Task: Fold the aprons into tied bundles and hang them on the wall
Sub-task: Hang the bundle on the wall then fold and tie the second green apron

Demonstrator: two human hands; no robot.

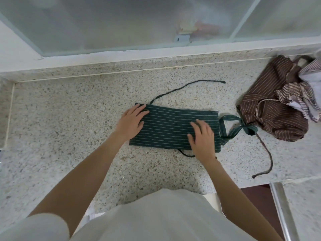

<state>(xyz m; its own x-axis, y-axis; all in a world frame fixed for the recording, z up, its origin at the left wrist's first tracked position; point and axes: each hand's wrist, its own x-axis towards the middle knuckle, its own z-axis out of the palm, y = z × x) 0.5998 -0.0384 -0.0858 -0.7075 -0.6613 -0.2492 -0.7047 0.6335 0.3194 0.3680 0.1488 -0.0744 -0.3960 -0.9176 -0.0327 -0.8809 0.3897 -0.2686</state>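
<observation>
A dark green apron with thin white stripes [172, 126] lies folded into a flat rectangle on the speckled stone counter [69, 119]. My left hand [132, 120] presses flat on its left end with straight fingers. My right hand [202, 136] rests palm down on its right part, near the front edge. One thin green tie [184, 88] trails away toward the window. The wide green neck strap [238, 127] sticks out past the right end. A short bit of tie shows under the front edge.
A crumpled brown striped apron [271, 108] lies at the right, its dark cord [265, 153] trailing toward the counter's front edge. More striped cloth [309, 94] is piled at the far right. A frosted sliding window [121, 23] runs along the back.
</observation>
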